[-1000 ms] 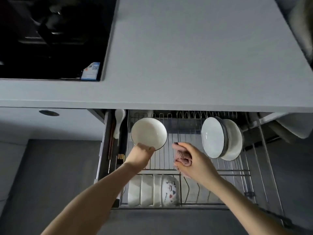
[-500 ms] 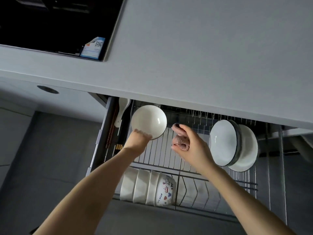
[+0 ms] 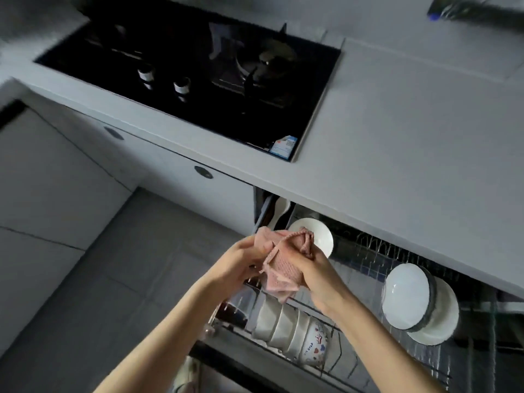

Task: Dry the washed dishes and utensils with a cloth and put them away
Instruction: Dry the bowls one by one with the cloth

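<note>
Pink waffle-weave cloth (image 3: 279,269) sat bunched between my left hand (image 3: 241,260) and right hand (image 3: 312,275), fingers of both curled round it, above the pull-out wire dish rack (image 3: 365,251). I judged a white round bowl (image 3: 319,235) stowed (upright in the rack); next I'd need another washed piece.

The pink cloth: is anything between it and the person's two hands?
No. Both the left hand and the right hand grip the pink cloth directly, above the open dish drawer; a white bowl stands in the rack just behind.
</note>
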A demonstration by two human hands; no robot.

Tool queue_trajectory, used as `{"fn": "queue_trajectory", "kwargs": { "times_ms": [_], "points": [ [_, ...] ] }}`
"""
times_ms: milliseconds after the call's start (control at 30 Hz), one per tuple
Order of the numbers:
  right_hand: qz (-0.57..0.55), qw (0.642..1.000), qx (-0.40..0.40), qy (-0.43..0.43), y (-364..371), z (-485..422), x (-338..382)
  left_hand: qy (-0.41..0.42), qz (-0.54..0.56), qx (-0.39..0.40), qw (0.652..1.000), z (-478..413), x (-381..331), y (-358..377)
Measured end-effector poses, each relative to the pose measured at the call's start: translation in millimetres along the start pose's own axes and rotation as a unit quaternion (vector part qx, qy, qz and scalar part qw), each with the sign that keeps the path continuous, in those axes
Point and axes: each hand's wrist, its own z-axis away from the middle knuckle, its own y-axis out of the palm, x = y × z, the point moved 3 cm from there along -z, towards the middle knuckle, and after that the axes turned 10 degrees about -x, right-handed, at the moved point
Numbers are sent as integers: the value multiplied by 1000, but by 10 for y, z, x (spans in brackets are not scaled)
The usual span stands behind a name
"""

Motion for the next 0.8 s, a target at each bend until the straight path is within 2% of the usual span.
{"fn": "queue_trajectory", "kwargs": {
  "times_ms": [67, 167, 333, 467, 567, 667, 800],
  "points": [
    [23, 999, 8, -31, 395, -1, 138, 33, 41, -83, 995, 282, -233, -307],
    [107, 990, -20, -95, 1082, -62, 341, 87, 54, -194, 976, 776, -584, -1013],
    [127, 985, -10, -114, 2506, -108, 517, 146, -12, -343, 928, 1722, -1089, -2532],
    [175, 972, 38, -149, 3840, -72, 561, 165, -35, -441, 881, 2582, -1374, -3776],
    [217, 946, 56, -235, 4856, 19, 643, 183, -16, -498, 848, 3163, -1528, -4501],
    [274, 902, 57, -330, 5744, 120, 592, 197, 1, -553, 809, 3653, -1612, -5031],
    [283, 863, 127, -399, 6835, 396, 612, 209, 1, -575, 791, 4127, -1730, -5619]
  ]
}}
